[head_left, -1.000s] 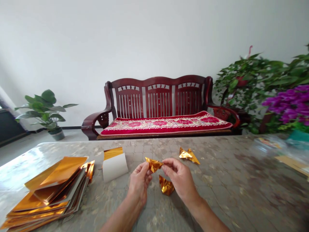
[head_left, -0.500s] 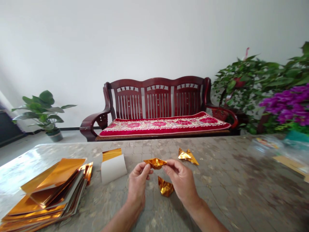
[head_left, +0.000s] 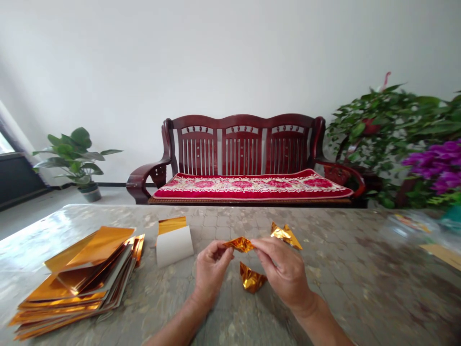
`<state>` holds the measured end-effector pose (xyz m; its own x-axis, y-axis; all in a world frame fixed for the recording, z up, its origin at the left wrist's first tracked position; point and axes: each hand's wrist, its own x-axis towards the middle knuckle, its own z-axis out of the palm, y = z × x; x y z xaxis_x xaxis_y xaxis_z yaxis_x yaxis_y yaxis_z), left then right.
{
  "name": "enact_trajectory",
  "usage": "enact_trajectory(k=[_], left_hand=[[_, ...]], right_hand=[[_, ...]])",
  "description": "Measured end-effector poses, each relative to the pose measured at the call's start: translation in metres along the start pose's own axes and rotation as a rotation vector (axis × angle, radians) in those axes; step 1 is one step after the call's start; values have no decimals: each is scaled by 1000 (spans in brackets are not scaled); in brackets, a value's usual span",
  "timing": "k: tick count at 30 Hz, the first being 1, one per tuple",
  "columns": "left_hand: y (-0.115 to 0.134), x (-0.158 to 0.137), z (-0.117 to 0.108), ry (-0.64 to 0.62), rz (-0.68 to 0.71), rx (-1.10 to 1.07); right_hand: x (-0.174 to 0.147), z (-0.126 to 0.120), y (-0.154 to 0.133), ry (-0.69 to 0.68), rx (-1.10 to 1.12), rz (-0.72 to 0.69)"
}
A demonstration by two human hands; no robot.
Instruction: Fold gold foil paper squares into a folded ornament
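Note:
Between my two hands a folded gold foil paper ingot [head_left: 242, 244] is held above the table, pinched at both of its pointed ends. My left hand [head_left: 212, 265] grips the left tip between thumb and fingers. The right tip sits in the closed fingers of my right hand [head_left: 284, 269]. Just below, a second folded gold ingot [head_left: 251, 278] rests on the table, near my right wrist. Another gold folded piece [head_left: 286, 235] lies farther back, behind my right hand.
At left lies a pile of gold foil sheets [head_left: 82, 278]. A curled white-backed sheet [head_left: 175, 246] is beside it on the patterned table [head_left: 173, 298]. Clear plastic packaging [head_left: 408, 225] stands at the right. Beyond are a wooden bench [head_left: 243, 144] and potted plants [head_left: 81, 158].
The view has swung slightly left, so everything sits farther right. My right hand has turned over the ingot's right tip, and the held ingot has tilted a little.

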<state>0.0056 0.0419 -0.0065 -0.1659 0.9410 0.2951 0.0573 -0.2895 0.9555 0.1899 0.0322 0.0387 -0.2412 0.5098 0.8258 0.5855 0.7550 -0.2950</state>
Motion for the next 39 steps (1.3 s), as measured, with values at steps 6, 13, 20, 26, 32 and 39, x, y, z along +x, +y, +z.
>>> enact_trajectory(k=[6,13,20,26,32,39], left_hand=[[-2,5,-7,-53,81,161],[0,5,-9,-130,166,237],[-7,4,-4,-184,51,32],[-12,6,-1,-171,7,-78],[-11,9,0,-97,-40,-123],[-6,7,3,-97,-94,-151]], right_hand=[[3,-7,14,-97,-16,-92],[0,-3,23,-134,48,-70],[-2,1,26,-110,144,0],[-3,3,25,-174,170,41],[-5,7,22,-317,119,144],[-6,8,21,-359,122,162]])
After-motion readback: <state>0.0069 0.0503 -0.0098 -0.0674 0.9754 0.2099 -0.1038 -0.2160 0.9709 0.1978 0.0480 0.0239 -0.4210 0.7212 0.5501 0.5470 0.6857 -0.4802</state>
